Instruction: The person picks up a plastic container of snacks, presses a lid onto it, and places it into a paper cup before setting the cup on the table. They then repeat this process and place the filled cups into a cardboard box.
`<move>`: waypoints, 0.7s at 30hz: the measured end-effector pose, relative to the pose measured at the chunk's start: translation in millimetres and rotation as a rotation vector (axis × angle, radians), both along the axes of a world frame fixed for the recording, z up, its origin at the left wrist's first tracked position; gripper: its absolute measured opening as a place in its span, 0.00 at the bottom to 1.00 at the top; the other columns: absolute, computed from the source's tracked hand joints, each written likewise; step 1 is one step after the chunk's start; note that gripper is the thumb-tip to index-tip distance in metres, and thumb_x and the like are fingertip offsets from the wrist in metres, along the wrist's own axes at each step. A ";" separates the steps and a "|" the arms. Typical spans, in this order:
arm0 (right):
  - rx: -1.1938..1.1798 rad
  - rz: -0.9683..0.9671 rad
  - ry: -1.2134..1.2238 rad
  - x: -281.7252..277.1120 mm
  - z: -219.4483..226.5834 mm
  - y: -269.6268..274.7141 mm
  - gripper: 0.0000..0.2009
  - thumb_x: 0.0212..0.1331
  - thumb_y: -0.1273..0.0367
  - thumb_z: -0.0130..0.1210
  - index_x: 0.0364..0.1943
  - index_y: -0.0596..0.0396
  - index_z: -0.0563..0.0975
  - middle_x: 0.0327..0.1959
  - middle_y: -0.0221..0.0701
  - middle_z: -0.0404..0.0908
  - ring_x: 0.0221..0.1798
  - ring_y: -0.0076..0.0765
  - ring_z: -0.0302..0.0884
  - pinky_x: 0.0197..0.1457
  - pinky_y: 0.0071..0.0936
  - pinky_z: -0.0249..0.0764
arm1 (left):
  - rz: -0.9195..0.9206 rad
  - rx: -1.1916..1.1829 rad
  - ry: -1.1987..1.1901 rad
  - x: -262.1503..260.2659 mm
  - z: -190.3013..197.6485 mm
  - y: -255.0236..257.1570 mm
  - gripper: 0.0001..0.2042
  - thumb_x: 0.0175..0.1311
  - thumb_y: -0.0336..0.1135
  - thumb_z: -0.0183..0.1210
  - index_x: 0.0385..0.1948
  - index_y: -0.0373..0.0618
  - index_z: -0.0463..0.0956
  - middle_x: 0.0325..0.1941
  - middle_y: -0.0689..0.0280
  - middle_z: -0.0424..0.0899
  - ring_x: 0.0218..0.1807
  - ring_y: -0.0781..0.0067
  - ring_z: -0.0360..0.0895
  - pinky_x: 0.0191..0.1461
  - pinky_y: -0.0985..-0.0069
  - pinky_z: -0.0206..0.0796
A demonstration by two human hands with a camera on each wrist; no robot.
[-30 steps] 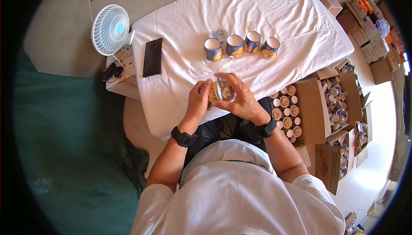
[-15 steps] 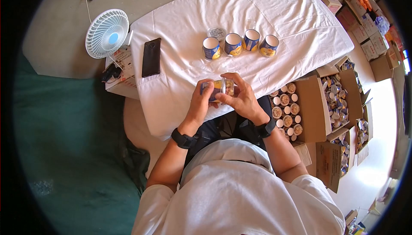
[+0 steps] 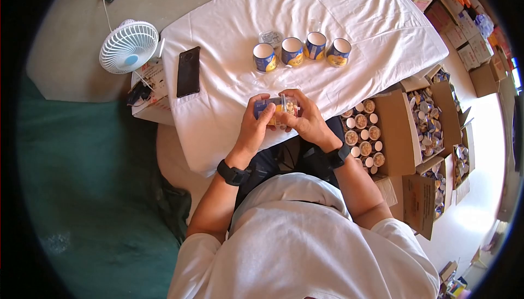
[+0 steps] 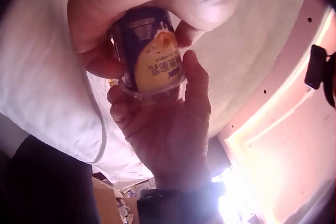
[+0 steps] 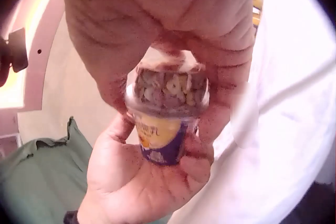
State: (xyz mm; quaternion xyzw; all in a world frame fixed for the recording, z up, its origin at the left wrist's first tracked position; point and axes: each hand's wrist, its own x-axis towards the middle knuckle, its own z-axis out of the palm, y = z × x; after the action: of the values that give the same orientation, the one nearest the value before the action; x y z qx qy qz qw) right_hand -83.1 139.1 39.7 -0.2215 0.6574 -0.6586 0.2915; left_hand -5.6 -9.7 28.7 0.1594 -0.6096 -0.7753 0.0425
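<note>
Over the near edge of the table, both hands hold a blue-and-yellow cup (image 3: 262, 106) lying sideways. Its clear plastic top (image 5: 170, 88), packed with pale cereal-like pieces, points to the right. My left hand (image 3: 252, 129) grips the labelled body, with the thumb along its near side. My right hand (image 3: 310, 125) curls its fingers and thumb around the clear top and rim. In the left wrist view the cup's printed label (image 4: 157, 58) shows between the two hands. Several similar cups (image 3: 292, 53) stand upright in a row beyond the hands, their white insides facing up.
A clear plastic piece (image 3: 269, 38) lies behind the row. A dark phone (image 3: 188, 72) rests on the white cloth (image 3: 229, 53) at left, near a small fan (image 3: 129, 48). To the right stand open cartons (image 3: 396, 135) full of cups, beside the table.
The right fingers, spread over the clear top a second ago, now wrap closer around it. The held cup has turned to show more of its label. The fan head has swivelled.
</note>
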 end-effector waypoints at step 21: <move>-0.056 -0.077 0.696 2.7 -1.5 9.0 0.32 0.49 0.62 0.68 0.56 0.61 0.65 0.29 0.33 0.79 0.29 0.25 0.77 0.32 0.22 0.74 | 0.000 0.199 0.001 -6.1 -10.0 4.8 0.19 0.68 0.49 0.50 0.50 0.43 0.66 0.37 0.65 0.75 0.31 0.81 0.73 0.30 0.83 0.68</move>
State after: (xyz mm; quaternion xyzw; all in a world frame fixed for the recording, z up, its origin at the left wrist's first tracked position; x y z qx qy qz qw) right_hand -80.4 148.1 38.2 -0.4157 0.7070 -0.5719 0.0188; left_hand -11.7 -4.9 18.6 0.1625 -0.5295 -0.8321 0.0268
